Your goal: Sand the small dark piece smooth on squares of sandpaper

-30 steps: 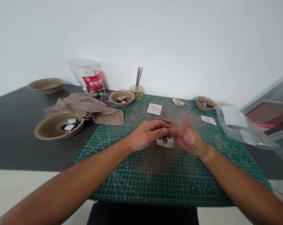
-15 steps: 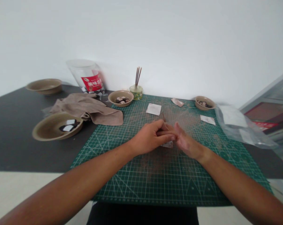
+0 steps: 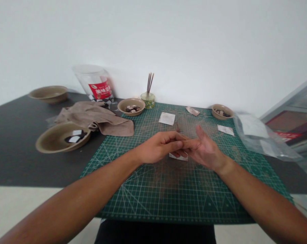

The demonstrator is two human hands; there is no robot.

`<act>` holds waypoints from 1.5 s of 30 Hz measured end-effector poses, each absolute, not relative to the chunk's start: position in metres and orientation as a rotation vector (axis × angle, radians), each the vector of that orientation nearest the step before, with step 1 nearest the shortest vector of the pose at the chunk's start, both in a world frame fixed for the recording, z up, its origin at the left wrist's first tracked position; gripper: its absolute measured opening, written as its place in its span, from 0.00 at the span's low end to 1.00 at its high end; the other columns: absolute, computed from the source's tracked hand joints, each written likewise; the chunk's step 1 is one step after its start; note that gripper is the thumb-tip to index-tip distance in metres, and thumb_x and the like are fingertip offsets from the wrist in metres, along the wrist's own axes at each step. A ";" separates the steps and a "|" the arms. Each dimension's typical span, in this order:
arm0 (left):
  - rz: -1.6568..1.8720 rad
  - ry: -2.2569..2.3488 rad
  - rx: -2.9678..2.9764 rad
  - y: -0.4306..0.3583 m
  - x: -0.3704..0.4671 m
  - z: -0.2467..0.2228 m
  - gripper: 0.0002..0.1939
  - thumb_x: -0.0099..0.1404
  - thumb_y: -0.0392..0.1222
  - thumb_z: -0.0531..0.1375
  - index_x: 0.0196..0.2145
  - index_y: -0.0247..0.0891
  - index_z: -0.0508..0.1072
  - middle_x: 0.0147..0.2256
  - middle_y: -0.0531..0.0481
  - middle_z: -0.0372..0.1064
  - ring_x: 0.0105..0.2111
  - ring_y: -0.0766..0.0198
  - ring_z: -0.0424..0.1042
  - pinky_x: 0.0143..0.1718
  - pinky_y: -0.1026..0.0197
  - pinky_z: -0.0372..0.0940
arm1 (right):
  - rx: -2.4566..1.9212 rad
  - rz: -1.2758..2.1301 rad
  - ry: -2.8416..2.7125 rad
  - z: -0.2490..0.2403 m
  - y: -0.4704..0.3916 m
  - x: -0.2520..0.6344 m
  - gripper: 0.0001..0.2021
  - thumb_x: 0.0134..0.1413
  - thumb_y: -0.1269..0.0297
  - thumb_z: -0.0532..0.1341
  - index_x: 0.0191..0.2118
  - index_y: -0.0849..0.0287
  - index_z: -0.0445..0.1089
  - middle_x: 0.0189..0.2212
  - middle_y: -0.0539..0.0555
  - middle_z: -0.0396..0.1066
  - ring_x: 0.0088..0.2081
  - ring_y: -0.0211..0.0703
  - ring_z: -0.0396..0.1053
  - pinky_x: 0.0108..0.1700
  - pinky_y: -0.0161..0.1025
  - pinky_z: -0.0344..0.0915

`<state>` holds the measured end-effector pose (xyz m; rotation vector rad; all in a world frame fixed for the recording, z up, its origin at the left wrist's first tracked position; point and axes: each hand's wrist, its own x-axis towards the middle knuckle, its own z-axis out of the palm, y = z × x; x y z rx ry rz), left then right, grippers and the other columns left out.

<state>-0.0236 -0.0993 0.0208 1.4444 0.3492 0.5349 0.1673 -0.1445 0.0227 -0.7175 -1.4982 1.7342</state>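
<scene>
Over the middle of the green cutting mat [image 3: 148, 189], my left hand [image 3: 162, 147] is closed round the fingers of my right hand [image 3: 203, 150]. The right hand is turned partly palm up, its thumb raised and spread, its fingertips partly hidden by the left. Just below the joined hands lies a white square piece [image 3: 178, 157], partly covered by them. Another white square [image 3: 167, 118] lies flat farther back on the mat. Brownish dust is smeared over the mat around the hands.
Left are a large bowl [image 3: 51, 144] with black and white pieces, a brown cloth [image 3: 92, 117], a clear jar [image 3: 92, 81] and another bowl [image 3: 50, 93]. Behind stand a small bowl [image 3: 131, 113] and stick holder [image 3: 148, 100]. Right are a bowl [image 3: 221, 117] and plastic bag [image 3: 267, 139].
My right hand has drawn slightly right, with its thumb more raised and its palm more visible. My left hand has slid toward its fingers and more of the white square's left side shows.
</scene>
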 end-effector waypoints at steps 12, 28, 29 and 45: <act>0.699 0.418 1.636 -0.105 -0.021 0.015 0.15 0.69 0.48 0.60 0.45 0.33 0.73 0.38 0.45 0.74 0.33 0.65 0.75 0.35 0.62 0.71 | -0.736 1.634 -1.606 0.018 -0.141 0.170 0.44 0.65 0.35 0.30 0.31 0.57 0.77 0.41 0.58 0.70 0.45 0.50 0.64 0.51 0.48 0.61; 0.814 0.617 1.827 -0.104 -0.013 0.009 0.13 0.61 0.48 0.67 0.32 0.37 0.71 0.32 0.51 0.74 0.33 0.65 0.73 0.35 0.63 0.67 | -0.760 1.594 -1.597 0.019 -0.146 0.160 0.35 0.66 0.35 0.40 0.59 0.53 0.70 0.56 0.57 0.70 0.64 0.49 0.59 0.67 0.49 0.52; 0.809 0.616 1.809 -0.104 -0.013 0.010 0.13 0.61 0.47 0.68 0.32 0.36 0.71 0.32 0.51 0.74 0.33 0.65 0.73 0.34 0.64 0.66 | -0.772 1.591 -1.601 0.019 -0.146 0.160 0.35 0.66 0.35 0.40 0.59 0.53 0.70 0.55 0.57 0.71 0.63 0.49 0.61 0.66 0.49 0.53; 0.800 0.326 1.426 -0.096 -0.013 0.013 0.13 0.64 0.36 0.64 0.47 0.33 0.76 0.40 0.44 0.78 0.35 0.64 0.77 0.38 0.61 0.71 | -0.667 1.696 -1.280 0.029 -0.140 0.174 0.40 0.65 0.35 0.38 0.41 0.54 0.82 0.42 0.57 0.76 0.40 0.48 0.67 0.47 0.46 0.63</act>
